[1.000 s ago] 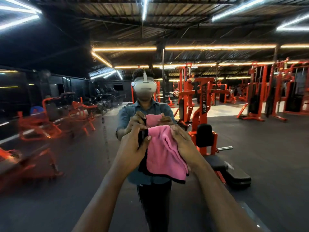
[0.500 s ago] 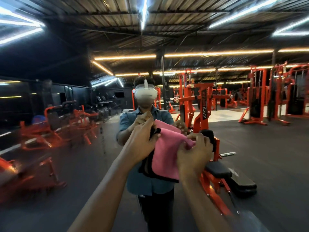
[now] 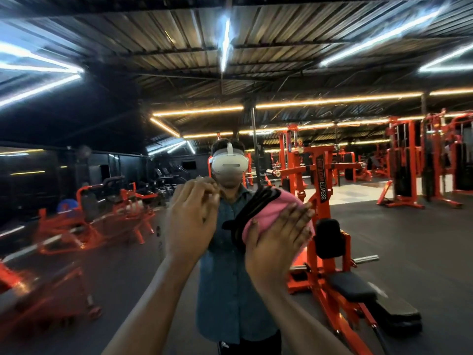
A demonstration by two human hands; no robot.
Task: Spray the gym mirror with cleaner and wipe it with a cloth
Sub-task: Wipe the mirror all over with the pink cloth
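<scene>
Two hands are up in front of me, both close to the glass. My right hand point(image 3: 279, 242) lies flat with fingers straight, its grip slack, pressing one pink cloth point(image 3: 268, 213) against the mirror point(image 3: 384, 239). The cloth is bunched into a thick pad, pink on the face, with a black edge point(image 3: 238, 221) folded in layers along its left side. My left hand point(image 3: 192, 219) hangs just beside the cloth, a narrow gap between them; its fingers are loosely bent at the tips and its grip has hold of nothing.

The mirror fills the whole view. In it I count one reflected person point(image 3: 230, 278) in a blue shirt, straight ahead, wearing one white headset point(image 3: 229, 166). To the right of the cloth stands one orange weight machine point(image 3: 317, 190) with a black padded seat point(image 3: 350, 290) at its foot. Further right I make out several more orange frames point(image 3: 407, 162), their number unclear. On the left, blurred orange benches point(image 3: 102, 213) run back along the dark floor point(image 3: 409, 252). Overhead, long strip lights point(image 3: 332, 99) cross a corrugated roof.
</scene>
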